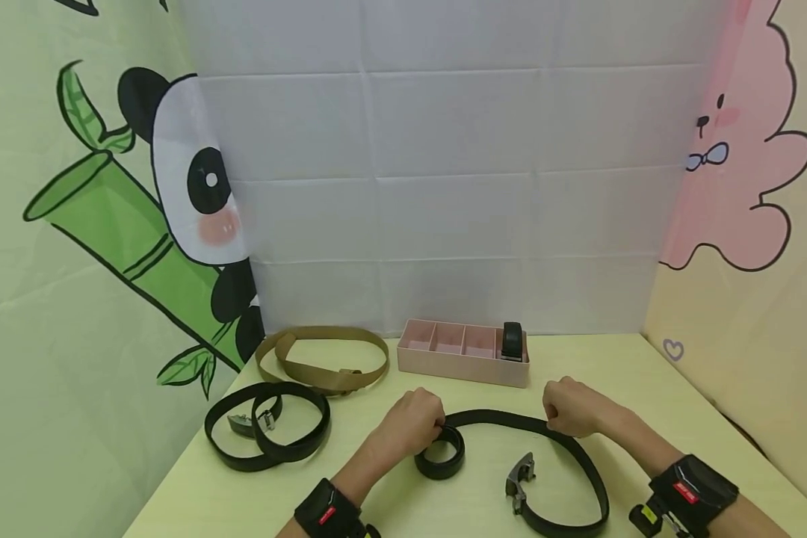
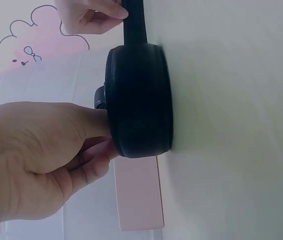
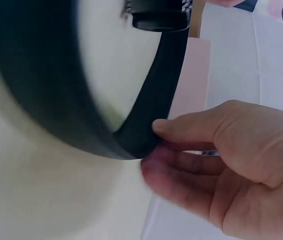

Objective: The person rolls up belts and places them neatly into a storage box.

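Observation:
A black belt (image 1: 498, 417) stands on its edge on the table, one end wound into a small coil (image 1: 440, 471). My left hand (image 1: 410, 422) grips that coil, its thumb reaching inside the loop in the left wrist view. From the coil the strap runs right and curves toward the front, ending in a metal buckle (image 1: 521, 478). My right hand (image 1: 574, 407) pinches the strap along this curve; in the right wrist view its thumb (image 3: 169, 129) lies on the inner face and the fingers are behind.
At the back stands a pink divided box (image 1: 460, 373) with a rolled black belt (image 1: 512, 341) in its right compartment. Left of it lies a loosely looped tan belt (image 1: 339, 381). Another black belt (image 1: 296, 448) with a buckle lies at the table's left edge.

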Demonstrator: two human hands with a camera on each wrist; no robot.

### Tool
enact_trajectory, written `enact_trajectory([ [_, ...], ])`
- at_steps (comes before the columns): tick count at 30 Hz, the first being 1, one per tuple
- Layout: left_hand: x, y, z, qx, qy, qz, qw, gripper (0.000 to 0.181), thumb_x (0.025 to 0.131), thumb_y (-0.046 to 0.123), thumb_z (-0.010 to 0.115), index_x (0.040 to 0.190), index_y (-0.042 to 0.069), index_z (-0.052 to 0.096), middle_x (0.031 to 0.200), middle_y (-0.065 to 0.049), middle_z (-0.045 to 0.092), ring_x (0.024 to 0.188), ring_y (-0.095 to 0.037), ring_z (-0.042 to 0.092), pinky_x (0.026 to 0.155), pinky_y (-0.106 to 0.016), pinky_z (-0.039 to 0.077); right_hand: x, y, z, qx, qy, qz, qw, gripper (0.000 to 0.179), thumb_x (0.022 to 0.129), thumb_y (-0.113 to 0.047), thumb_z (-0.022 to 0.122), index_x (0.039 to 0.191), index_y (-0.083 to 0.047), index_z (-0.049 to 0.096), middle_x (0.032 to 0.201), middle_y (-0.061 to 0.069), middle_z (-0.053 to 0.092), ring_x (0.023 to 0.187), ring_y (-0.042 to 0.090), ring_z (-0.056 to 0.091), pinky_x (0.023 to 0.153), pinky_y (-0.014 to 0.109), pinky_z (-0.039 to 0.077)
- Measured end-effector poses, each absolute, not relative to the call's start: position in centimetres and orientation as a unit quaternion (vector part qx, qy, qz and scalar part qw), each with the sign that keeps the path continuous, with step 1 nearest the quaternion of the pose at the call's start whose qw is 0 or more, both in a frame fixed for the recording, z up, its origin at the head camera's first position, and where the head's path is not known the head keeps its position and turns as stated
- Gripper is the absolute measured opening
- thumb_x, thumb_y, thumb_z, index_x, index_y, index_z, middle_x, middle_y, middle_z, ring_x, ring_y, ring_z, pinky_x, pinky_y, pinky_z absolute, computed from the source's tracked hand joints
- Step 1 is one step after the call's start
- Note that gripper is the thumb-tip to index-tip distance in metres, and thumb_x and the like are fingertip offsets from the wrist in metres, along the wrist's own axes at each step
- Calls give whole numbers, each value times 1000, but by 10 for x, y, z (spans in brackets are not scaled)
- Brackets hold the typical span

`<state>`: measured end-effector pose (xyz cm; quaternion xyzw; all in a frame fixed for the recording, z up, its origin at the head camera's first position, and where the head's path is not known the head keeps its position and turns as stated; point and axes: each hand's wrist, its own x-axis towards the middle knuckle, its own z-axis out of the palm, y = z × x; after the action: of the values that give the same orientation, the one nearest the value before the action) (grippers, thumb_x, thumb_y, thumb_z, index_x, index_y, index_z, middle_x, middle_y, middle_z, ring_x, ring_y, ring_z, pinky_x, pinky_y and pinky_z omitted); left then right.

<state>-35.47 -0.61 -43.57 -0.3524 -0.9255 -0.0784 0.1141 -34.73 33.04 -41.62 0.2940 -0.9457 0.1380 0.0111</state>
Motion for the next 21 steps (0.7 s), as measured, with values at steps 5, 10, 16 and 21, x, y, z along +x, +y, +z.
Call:
enact_trajectory([
  [5,-356,-10,-435,-358,-924,-82,107,26,94,2,86,72,15,81,70,8,71,63,1,51,59,-15,43,-358,293,-403,327,-937,121,-10,37,98,-7,84,72,-11,58,67,-10,42,62,5,33,61,25,33],
  [10,-358,-9,-435,-356,-925,-84,105,24,94,5,88,73,15,83,72,8,73,64,1,54,59,-15,44,-376,242,-399,411,-904,117,7,7,101,-8,84,98,-3,80,91,1,75,82,17,68,76,30,56],
  [16,-360,-9,-438,-359,-921,-98,110,21,92,7,91,74,17,86,73,9,77,66,1,59,61,-14,45,-400,208,-412,449,-885,122,20,13,96,-2,85,108,-7,87,102,4,85,92,17,76,84,32,63],
  [21,-358,-10,-438,-353,-921,-106,128,22,89,7,92,71,20,86,71,12,78,66,1,62,61,-14,46,-427,207,-445,476,-868,128,61,13,97,-6,85,86,-13,82,78,-5,74,71,4,59,66,26,54],
])
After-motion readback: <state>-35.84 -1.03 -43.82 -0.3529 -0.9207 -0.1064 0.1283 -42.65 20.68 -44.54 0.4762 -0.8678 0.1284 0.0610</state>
